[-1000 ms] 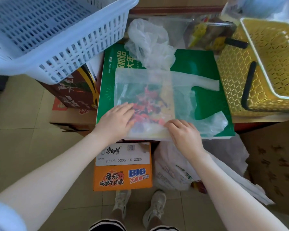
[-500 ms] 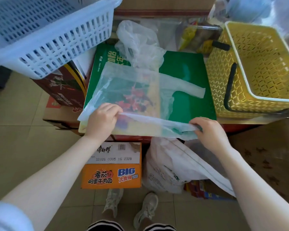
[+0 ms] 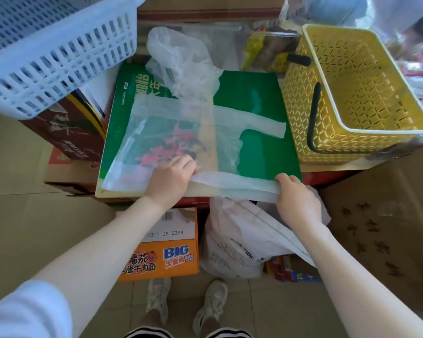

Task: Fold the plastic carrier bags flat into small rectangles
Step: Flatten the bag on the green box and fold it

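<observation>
on top of the green box (image 3: 254, 113) lies the clear bag (image 3: 176, 132). the left hand (image 3: 169, 181) and right hand (image 3: 296, 198) each pinch its near edge with curled fingers. a crumpled bag (image 3: 181, 64) sits behind it.

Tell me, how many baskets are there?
2. A white basket sits at the far left on boxes; a yellow basket sits at the far right beside the green board.

A green printed carton (image 3: 254, 113) serves as the work surface. On it lies a translucent carrier bag (image 3: 181, 132) spread flat, with a crumpled clear bag (image 3: 181, 62) at the far edge. A yellow basket (image 3: 352, 93) stands just beside the carton.
</observation>
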Available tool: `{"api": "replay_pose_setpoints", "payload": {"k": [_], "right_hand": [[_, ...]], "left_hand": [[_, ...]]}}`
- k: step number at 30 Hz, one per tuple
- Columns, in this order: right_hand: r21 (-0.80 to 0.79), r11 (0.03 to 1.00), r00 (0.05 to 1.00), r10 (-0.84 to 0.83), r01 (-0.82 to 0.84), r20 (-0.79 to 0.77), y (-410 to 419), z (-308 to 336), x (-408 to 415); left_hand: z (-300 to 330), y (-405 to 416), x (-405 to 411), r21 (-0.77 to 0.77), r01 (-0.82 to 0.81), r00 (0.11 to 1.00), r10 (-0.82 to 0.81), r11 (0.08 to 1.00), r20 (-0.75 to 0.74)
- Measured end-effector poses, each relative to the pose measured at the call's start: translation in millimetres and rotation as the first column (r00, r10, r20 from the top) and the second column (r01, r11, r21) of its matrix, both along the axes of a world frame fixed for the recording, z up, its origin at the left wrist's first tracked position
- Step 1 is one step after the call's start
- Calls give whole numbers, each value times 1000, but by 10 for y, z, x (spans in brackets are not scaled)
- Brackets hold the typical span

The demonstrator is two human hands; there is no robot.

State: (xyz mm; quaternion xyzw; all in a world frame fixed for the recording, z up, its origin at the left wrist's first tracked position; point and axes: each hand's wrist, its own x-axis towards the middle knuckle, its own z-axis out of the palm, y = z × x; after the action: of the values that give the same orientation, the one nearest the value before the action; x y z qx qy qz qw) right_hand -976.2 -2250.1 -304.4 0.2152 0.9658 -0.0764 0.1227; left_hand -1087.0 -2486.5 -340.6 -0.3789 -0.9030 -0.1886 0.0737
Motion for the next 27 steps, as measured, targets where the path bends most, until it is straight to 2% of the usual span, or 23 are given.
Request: {"api": "replay_pose_setpoints", "payload": {"k": [2, 4, 6, 10, 12, 16, 19, 21, 24, 27], "right_hand": [[75, 997, 998, 23, -27, 57, -116, 8, 18], [116, 982, 986, 159, -152, -58, -285, 11, 22], [162, 937, 911, 341, -310, -230, -533, -21, -15], [257, 832, 764, 554, -492, -330, -1075, -169, -221], [281, 824, 753, 565, -492, -338, -1150, -218, -334], [217, 878, 817, 476, -426, -326, -915, -233, -380], [107, 931, 909, 365, -350, -202, -684, -231, -340], [89, 930, 924, 365, -356, -117, -660, -207, -303], [120, 900, 871, 436, -419, -225, -849, -143, -253], [55, 904, 862, 421, -423, -282, -1200, -182, -367]], "left_hand": [[-30, -15, 24, -25, 11, 1000, -12, 1000, -29], [-76, -86, 29, -11, -4, 1000, 4, 1000, 4], [-93, -186, 27, -27, -28, 998, 29, 999, 48], [-97, -347, 3, -52, 1, 998, 2, 999, 68], [-103, -460, -43, -47, 50, 998, -47, 998, 50], [-104, -712, -110, -65, 84, 996, -81, 994, 48], [-114, -778, -154, -107, 51, 995, -42, 993, 91], [-122, -771, -164, -138, 107, 986, -88, 985, 139], [-120, -781, -183, -201, 210, 964, -169, 957, 204], [-193, -871, -216, -252, 255, 950, -194, 933, 246]]}}
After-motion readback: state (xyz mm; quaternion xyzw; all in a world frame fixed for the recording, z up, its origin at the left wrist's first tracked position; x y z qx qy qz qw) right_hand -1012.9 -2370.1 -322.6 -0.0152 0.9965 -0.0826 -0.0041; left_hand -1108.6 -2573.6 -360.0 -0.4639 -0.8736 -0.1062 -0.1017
